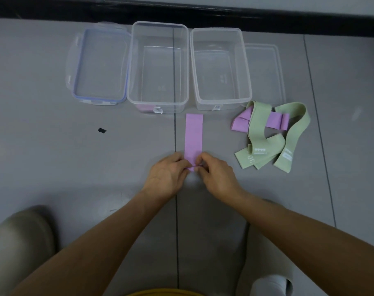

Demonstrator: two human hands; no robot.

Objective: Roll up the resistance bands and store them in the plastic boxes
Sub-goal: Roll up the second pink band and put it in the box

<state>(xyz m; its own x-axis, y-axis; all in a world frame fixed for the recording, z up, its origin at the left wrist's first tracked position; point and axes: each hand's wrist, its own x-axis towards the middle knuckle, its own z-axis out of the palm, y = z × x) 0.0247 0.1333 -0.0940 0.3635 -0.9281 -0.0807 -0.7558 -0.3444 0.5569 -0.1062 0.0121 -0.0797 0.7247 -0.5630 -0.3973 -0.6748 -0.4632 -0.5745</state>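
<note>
The fingers (204, 159) of both hands are curled onto the near end of the pink band (194, 133). They pinch it where a first small fold appears to be turned up; we cannot tell how many turns it holds. The left hand (167, 175) and the right hand (217, 175) sit side by side at the centre of the frame. Each is at one edge of the band, and both are equally near it.

From the fingers the band runs straight up the frame, flat on the floor (53, 157). Its long axis points at the gap between the two clear boxes. We judge that the roll must travel along this axis, away from the body, with both hands advancing evenly.

The left box (160, 24) and the right box (216, 29) stand at upper centre, and the band's far end stops just short of them. A pink shape shows through the left box's front wall. At centre right, a heap of green and pink bands (258, 118) lies unrolled.
</note>
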